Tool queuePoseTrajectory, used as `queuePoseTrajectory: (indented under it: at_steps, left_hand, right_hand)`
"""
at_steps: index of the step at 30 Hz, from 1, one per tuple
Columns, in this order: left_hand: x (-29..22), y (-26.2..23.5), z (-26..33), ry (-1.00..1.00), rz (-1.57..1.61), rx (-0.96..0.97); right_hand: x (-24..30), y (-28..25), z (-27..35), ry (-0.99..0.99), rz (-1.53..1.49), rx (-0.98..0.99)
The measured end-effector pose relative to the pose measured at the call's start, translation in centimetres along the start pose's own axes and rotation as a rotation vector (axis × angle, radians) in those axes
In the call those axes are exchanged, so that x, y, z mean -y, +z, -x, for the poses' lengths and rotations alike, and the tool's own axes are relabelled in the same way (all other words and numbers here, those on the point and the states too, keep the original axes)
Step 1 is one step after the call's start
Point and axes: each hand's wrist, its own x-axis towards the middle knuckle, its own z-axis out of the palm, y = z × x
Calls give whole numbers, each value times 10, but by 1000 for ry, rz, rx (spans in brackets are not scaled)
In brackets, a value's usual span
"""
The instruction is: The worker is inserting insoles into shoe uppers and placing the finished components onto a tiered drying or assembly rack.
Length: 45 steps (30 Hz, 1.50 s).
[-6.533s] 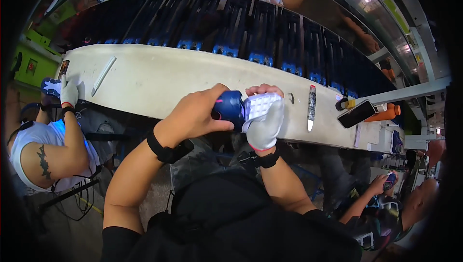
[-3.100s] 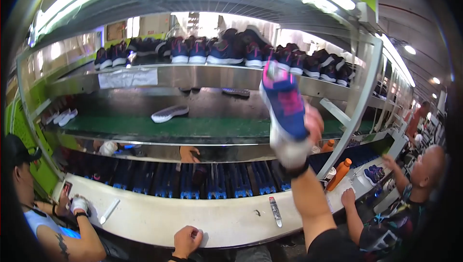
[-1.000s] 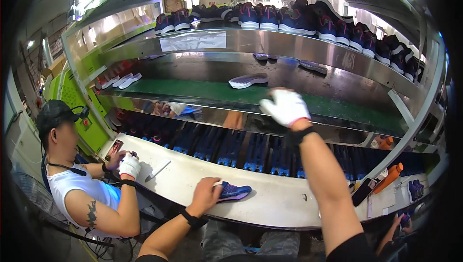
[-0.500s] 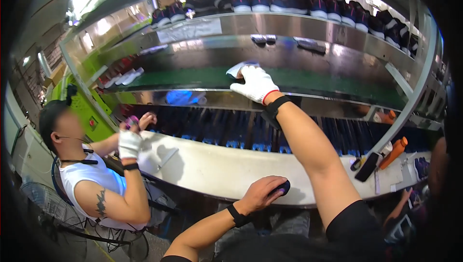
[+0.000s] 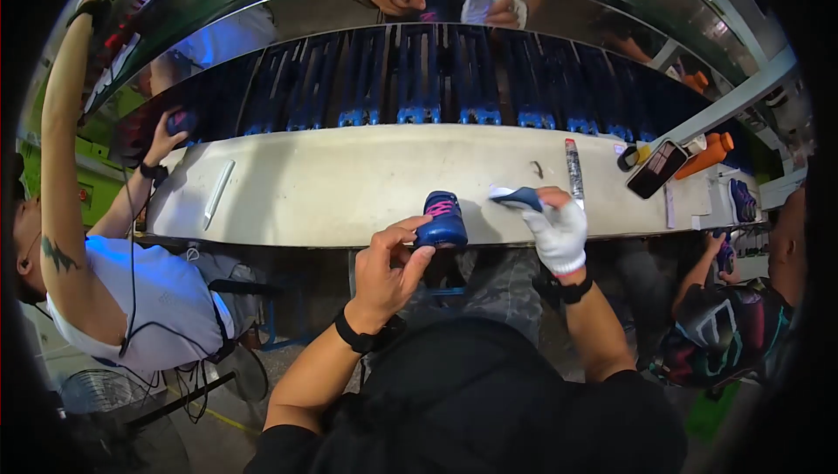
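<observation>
- The bare left hand (image 5: pixel 388 264) curls its fingers around the heel end of a small navy shoe with pink laces (image 5: pixel 443 220), which stands at the near edge of the long pale workbench (image 5: pixel 349 186).
- The white-gloved right hand (image 5: pixel 559 230) pinches a thin blue insole (image 5: pixel 517 198), just right of the shoe.
- The shoe looks light, with a soft upper and firmer sole; gripping the heel or sole sides seems safest.
- A silver marker (image 5: pixel 573 161) and a dark phone (image 5: pixel 656 168) lie farther right.
</observation>
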Motion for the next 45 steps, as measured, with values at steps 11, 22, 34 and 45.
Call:
queuePoseTrajectory:
  at_steps: [11, 22, 34, 45]
  left_hand:
    - [-24, -10, 8, 18, -55, 138]
    - [-25, -10, -1, 42, -236, 193]
    - [-42, -50, -28, -136, -355, 347]
    - [-45, -74, -61, -172, -677, 629]
  right_hand:
    - [47, 77, 25, -99, -361, 245]
    - [44, 81, 24, -93, -217, 190]
    - [41, 105, 4, 25, -381, 204]
    - [53, 105, 19, 60, 293, 385]
